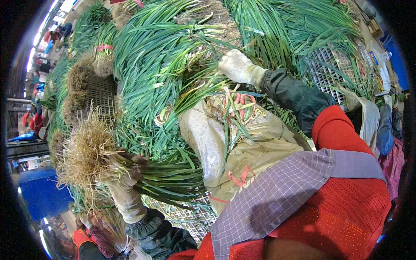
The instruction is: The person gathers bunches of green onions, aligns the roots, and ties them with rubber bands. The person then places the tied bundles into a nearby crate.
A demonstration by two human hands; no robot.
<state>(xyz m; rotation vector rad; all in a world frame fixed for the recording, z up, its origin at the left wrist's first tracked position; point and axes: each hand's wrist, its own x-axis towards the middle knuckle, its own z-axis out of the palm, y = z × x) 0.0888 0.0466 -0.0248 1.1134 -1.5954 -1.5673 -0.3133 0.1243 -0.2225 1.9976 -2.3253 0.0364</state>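
Note:
Gloved in off-white, my left hand (125, 193) grips a bunch of leafy green vegetables with pale fibrous roots (86, 149). The roots point to the left, and the dark green leaves (172, 178) trail right toward my lap. My right hand (239, 66), also gloved, is curled at the root ends of several loose green stalks (201, 86) on the large heap (146, 65). Its fingertips are partly hidden, so its hold is unclear. Red ties (240, 104) and leaf scraps lie on the tan plastic cover (260, 143) over my lap.
Bunches bound with red tape (104, 48) stand at upper left near a dark crate (100, 96). White lattice crates (325, 68) are at right and below the held leaves. Co-workers' sleeves (100, 237) show at lower left and far right.

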